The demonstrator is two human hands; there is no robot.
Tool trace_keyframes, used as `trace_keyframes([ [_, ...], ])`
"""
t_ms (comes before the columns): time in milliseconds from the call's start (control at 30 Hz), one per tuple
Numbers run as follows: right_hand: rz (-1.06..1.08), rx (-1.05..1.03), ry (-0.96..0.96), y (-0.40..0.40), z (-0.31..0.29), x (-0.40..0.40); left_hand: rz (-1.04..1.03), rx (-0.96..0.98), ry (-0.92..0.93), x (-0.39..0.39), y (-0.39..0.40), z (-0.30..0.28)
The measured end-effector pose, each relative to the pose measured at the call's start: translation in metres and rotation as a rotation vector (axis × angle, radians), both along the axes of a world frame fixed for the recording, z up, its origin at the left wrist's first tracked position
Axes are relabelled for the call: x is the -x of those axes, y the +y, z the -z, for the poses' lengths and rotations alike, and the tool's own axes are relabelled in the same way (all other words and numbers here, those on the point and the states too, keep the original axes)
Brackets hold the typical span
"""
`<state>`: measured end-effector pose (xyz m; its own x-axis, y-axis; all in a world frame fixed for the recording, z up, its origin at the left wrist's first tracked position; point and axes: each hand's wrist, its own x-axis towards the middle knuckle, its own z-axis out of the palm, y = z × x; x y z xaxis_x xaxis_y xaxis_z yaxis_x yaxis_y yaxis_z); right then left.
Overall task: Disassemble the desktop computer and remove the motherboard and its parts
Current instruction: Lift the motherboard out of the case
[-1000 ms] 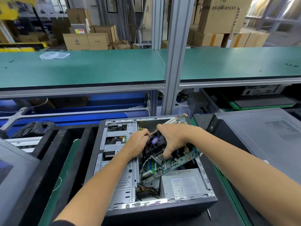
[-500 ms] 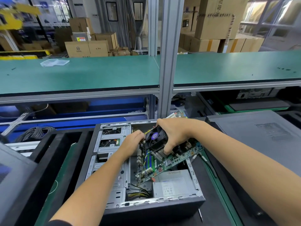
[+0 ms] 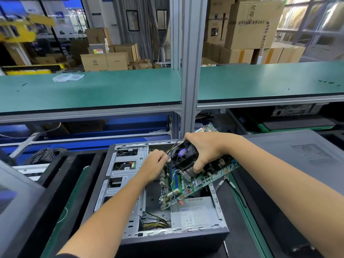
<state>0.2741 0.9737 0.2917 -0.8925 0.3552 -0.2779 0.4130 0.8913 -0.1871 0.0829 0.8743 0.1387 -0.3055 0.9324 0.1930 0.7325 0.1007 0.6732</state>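
The right hand (image 3: 203, 149) clamps the fan (image 3: 183, 154) as a handle, tilting the motherboard (image 3: 195, 179) up over the case's (image 3: 167, 237) right edge, while the left hand (image 3: 155, 163) pinches its left edge, apparently steadying it.

We face a green shelf (image 3: 89, 90) on grey aluminium posts (image 3: 192, 62). Behind it we see stacked cardboard boxes (image 3: 247, 25), grey curtains (image 3: 149, 30), and bright windows (image 3: 316, 19) at right.

A bare galvanised-metal computer case (image 3: 128, 170) with matt black shell holds a glossy green circuit board (image 3: 197, 180), its fan (image 3: 183, 154) black plastic, beneath matt green shelving (image 3: 96, 90).
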Motion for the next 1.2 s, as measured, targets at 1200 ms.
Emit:
trace_keyframes([
  [1200, 0.135, 0.055, 0.178, 0.056, -0.004, -0.120, -0.058, 0.013, 0.152, -0.065, 0.091, -0.008],
])
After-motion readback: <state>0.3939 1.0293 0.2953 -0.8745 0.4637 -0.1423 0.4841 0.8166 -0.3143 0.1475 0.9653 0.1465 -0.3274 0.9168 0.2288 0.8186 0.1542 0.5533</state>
